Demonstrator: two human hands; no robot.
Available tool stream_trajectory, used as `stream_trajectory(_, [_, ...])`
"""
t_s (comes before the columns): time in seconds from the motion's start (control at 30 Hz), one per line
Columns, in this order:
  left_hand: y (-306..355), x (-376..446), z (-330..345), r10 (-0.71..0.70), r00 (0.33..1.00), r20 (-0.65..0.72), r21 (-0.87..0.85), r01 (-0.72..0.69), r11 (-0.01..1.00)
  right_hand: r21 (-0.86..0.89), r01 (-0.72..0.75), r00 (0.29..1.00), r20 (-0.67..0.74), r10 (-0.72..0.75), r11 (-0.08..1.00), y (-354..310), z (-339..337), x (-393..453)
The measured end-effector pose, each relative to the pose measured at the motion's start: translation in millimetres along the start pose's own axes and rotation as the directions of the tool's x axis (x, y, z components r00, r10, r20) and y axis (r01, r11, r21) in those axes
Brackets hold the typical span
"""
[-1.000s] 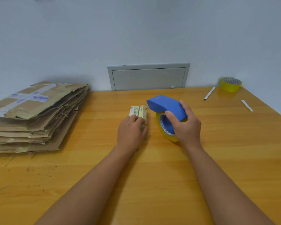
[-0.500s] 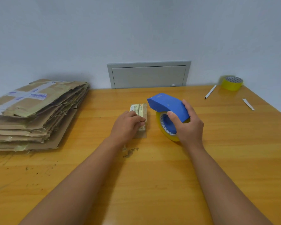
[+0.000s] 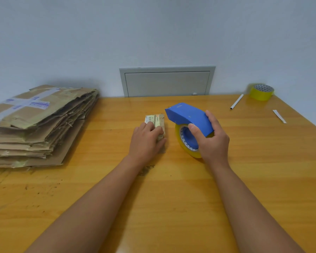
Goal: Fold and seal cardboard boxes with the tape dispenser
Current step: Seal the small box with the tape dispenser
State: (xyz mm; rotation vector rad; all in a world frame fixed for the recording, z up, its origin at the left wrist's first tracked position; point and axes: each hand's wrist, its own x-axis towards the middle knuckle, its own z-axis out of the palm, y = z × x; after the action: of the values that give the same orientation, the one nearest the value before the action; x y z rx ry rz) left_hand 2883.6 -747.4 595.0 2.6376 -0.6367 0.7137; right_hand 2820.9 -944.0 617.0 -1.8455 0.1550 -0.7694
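A small flattened cardboard box [image 3: 156,119] with a printed label lies in the middle of the wooden table [image 3: 171,207]. My left hand [image 3: 146,142] rests on its near half, fingers curled over it, thumb along its right edge. Just to the right, my right hand [image 3: 211,139] grips a blue tape dispenser [image 3: 187,115] that holds a yellow roll of tape [image 3: 187,145]. The dispenser stands on the table, its nose close to the box's far right corner.
A tall stack of flattened cardboard boxes [image 3: 36,125] fills the table's left side. At the far right stand a spare yellow tape roll [image 3: 261,92], a white pen [image 3: 236,101] and a white paper strip [image 3: 279,116]. A grey wall panel [image 3: 167,81] sits behind the table.
My left hand slid a little nearer and leftward on the small box, uncovering some scuffed marks on the table. The right hand and dispenser stayed almost still.
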Motion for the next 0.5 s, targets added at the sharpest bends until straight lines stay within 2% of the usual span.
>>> stream_trajectory(0.27, [4.0,-0.9,2.2,-0.026,1.000,-0.005,-0.002,0.026,1.000,-0.010,0.004,1.000,0.007,-0.004,1.000,-1.4,-0.4,-0.7])
stream_trajectory(0.5, [-17.3,-8.4,-5.9,0.050,0.998,0.031,-0.162,-0.044,0.986,-0.005,0.002,1.000,0.014,-0.002,1.000,-1.0,-0.5,-1.0])
